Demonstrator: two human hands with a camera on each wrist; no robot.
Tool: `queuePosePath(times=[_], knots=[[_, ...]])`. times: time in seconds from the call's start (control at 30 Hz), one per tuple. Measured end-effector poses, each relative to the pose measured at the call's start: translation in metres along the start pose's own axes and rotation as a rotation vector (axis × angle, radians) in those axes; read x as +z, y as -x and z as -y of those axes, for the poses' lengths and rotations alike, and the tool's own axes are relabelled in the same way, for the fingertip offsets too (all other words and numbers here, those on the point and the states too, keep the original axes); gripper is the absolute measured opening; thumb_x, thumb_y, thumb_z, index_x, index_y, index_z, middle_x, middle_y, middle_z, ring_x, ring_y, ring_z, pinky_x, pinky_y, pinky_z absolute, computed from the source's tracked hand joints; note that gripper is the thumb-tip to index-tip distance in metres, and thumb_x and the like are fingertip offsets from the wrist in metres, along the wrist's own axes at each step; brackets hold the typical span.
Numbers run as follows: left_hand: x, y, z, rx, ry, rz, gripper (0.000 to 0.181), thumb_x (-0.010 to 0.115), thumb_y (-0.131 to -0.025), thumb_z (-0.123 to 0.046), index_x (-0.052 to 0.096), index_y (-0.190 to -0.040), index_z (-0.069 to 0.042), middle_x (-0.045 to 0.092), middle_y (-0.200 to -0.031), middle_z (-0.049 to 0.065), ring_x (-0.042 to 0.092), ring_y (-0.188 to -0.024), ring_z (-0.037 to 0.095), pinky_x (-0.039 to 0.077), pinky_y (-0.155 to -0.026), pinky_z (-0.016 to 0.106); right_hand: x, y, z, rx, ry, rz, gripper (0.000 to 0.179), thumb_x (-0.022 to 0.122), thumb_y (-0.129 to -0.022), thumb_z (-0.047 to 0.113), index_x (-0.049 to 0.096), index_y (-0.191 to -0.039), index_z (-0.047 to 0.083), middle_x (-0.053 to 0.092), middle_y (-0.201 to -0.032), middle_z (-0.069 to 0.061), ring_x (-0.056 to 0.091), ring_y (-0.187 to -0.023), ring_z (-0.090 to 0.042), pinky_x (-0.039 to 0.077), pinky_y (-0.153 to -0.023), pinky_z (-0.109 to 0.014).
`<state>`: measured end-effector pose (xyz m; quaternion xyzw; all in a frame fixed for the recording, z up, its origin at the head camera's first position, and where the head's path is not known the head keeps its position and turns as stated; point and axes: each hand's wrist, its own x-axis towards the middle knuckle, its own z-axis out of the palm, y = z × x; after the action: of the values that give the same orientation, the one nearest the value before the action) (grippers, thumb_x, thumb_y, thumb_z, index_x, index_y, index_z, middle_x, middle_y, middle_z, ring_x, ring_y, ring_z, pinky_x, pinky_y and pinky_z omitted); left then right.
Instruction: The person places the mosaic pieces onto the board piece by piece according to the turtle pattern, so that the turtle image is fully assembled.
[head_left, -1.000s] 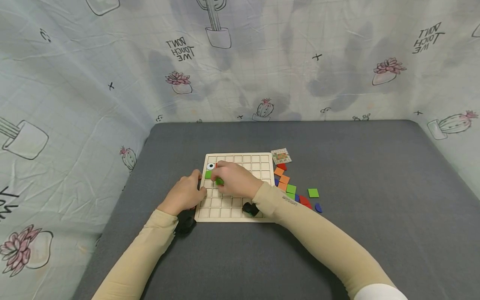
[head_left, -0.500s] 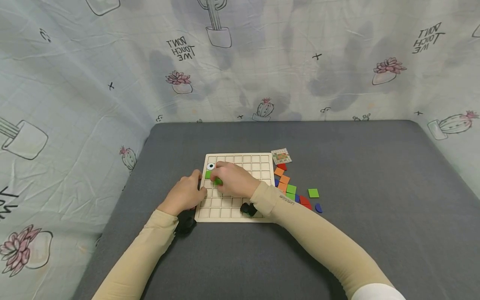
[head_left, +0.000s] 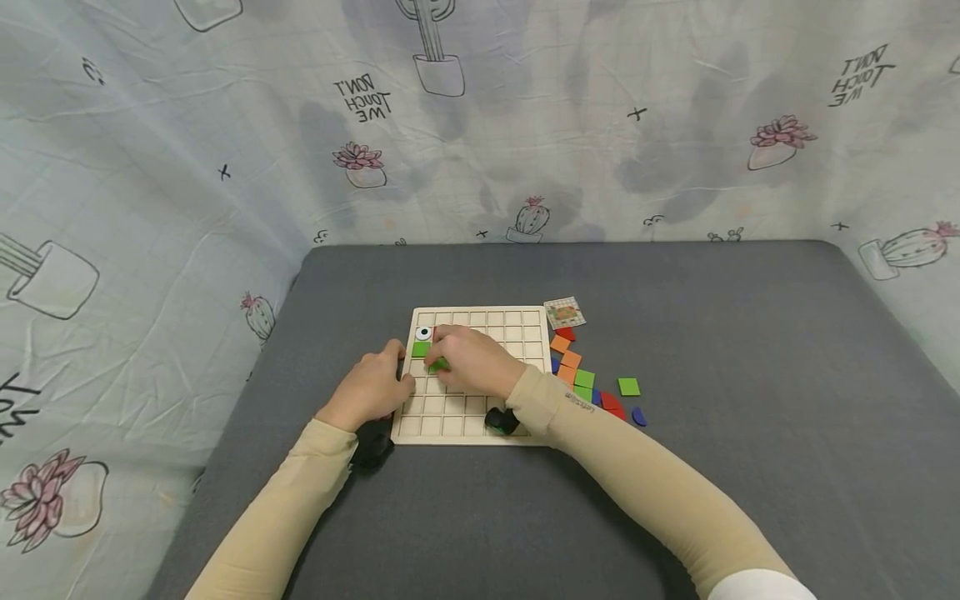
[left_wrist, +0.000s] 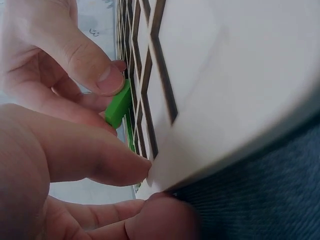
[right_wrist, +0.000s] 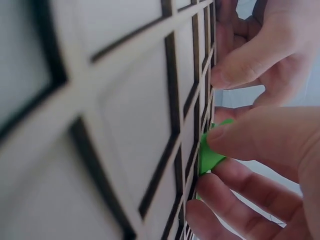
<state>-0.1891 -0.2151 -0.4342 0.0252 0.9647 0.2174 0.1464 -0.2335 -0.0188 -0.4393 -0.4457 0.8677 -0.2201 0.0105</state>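
Note:
My right hand [head_left: 476, 362] pinches a green tile [left_wrist: 119, 104] between thumb and fingers, low over the left part of a pale wooden grid board [head_left: 442, 429]. In the right wrist view the tile stands tilted, its lower side right at the grid cells. On the board's left side, my left hand [head_left: 366, 385] holds the edge, thumb and fingertips at the rim. Set in the grid near both hands are a white tile with a black eye [head_left: 423, 333] and a green square tile [head_left: 421, 349]. A red bit beside the eye tile is mostly hidden by the right fingers.
Right of the board lie several loose tiles: orange squares [head_left: 571, 359], green squares [head_left: 584, 378], red pieces [head_left: 611, 401] and blue ones [head_left: 638, 416]. One green square [head_left: 628, 387] lies apart. A small pattern card [head_left: 565, 312] touches the board's top right corner.
The right hand stays over the same cells, shifting only slightly while it keeps hold of the green tile. The left hand remains at the board's edge.

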Motion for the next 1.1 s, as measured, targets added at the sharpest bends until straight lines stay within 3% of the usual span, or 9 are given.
queuePosePath(times=[0.17,0.5,0.77,1.1], knots=[[0.0,-0.001,-0.001,0.001,0.001,0.005,0.048,0.055,-0.102,-0.021,0.044,-0.144,0.001,0.064,-0.064,0.008,0.06,-0.048,0.017,0.044,-0.049,0.032,-0.002,0.003,-0.001,-0.033,0.03,-0.016,0.019,0.075,-0.093,0.007,0.082,-0.11,0.01,0.069,-0.105,-0.006,0.065,-0.089,-0.017,0.054,-0.082,-0.03],[-0.001,-0.002,-0.001,0.001,-0.001,0.008,0.047,0.055,-0.102,-0.021,0.044,-0.142,0.0,0.063,-0.064,0.009,0.06,-0.048,0.017,0.045,-0.05,0.032,-0.001,0.004,-0.003,-0.07,0.067,-0.033,0.013,0.075,-0.092,0.004,0.085,-0.097,0.009,0.074,-0.106,-0.007,0.069,-0.1,-0.021,0.056,-0.09,-0.031],[-0.001,-0.002,-0.001,-0.007,0.001,0.01,0.047,0.055,-0.102,-0.021,0.044,-0.142,0.0,0.063,-0.065,0.009,0.06,-0.049,0.017,0.043,-0.049,0.032,0.0,0.003,-0.003,-0.088,0.032,-0.047,0.013,0.074,-0.089,0.0,0.084,-0.094,0.007,0.072,-0.097,-0.007,0.067,-0.089,-0.019,0.055,-0.085,-0.032],[-0.003,-0.001,-0.001,-0.01,0.007,0.01,0.046,0.055,-0.101,-0.021,0.044,-0.141,0.001,0.063,-0.068,0.01,0.059,-0.049,0.018,0.044,-0.049,0.032,-0.011,0.011,0.0,-0.012,-0.001,-0.031,0.015,0.073,-0.093,0.006,0.082,-0.106,0.009,0.073,-0.104,-0.005,0.066,-0.09,-0.017,0.055,-0.084,-0.031]])
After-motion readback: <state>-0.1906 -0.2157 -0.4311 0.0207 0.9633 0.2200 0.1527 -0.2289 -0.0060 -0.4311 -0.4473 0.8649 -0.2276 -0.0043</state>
